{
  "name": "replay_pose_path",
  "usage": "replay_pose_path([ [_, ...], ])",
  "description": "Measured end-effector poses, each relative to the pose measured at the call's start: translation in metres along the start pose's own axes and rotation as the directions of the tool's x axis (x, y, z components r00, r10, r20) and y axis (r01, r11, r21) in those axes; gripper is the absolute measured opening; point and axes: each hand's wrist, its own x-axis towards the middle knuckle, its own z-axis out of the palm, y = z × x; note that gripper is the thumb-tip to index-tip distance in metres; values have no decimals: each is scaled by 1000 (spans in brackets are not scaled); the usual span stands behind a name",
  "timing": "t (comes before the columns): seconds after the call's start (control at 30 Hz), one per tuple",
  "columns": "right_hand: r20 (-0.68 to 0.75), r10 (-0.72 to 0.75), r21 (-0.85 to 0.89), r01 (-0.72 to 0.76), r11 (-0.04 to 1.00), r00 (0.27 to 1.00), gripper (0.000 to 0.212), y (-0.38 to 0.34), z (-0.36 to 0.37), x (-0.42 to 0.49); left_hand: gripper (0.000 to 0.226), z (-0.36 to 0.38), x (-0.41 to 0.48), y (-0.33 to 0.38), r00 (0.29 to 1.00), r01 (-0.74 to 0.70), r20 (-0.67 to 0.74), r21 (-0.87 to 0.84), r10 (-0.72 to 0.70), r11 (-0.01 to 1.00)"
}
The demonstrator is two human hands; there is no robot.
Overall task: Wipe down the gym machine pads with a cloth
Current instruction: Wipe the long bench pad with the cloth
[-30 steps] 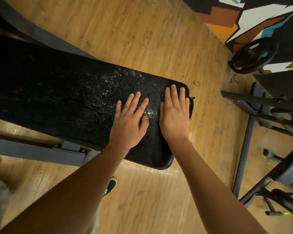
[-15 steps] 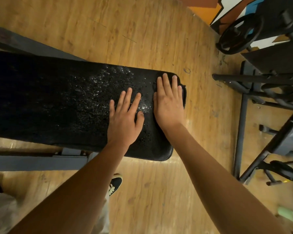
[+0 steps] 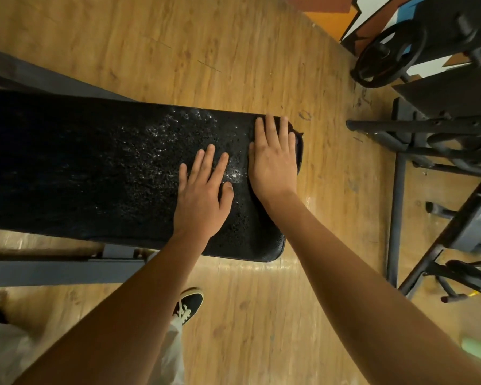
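hands flat: left hand [image 3: 203,198] on wet pad [image 3: 95,176], right hand [image 3: 272,162] on dark cloth [image 3: 299,154]

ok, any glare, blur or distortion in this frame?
Head view: warm, dim light; droplets on the pad glint, its left end sinks to black; floor sheen by the pad's near edge; corners blurred and bent by the wide lens.

No readable text, label, brand, number or sign shows on anything in view.
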Motion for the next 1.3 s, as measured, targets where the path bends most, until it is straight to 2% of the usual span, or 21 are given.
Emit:
replay_pose_path([
  [0.13,12,-29,-31,29,999,1000,53,-1,6,-47,56,-1,-2,-2,1000,-22,-19,2,22,1000],
  [0.4,20,5,-53,-4,999,1000,52,-10,3,31,57,-1,0,-3,1000,-28,-1,11,28,1000],
  [0.53,-17,12,8,-12,1000,1000,54,-7,5,-9,56,-1,-1,-4,999,-40,-16,9,40,999],
  [0.67,21,-3,-24,4,1000,1000,54,-5,8,-56,55,-2,-2,-5,998,-52,-37,5,52,999],
  [0.97,1,27,-31,-27,999,1000,53,-9,6,13,56,-1,-1,-6,999,-32,4,1,32,999],
  [1.13,-9,-10,-8,10,1000,1000,53,-6,11,-40,56,-3,-2,-5,999,-40,-11,-13,40,999],
  [1.3,-6,20,-65,-20,998,1000,54,-11,15,-89,55,-7,-1,-6,999,-29,33,-30,30,999],
])
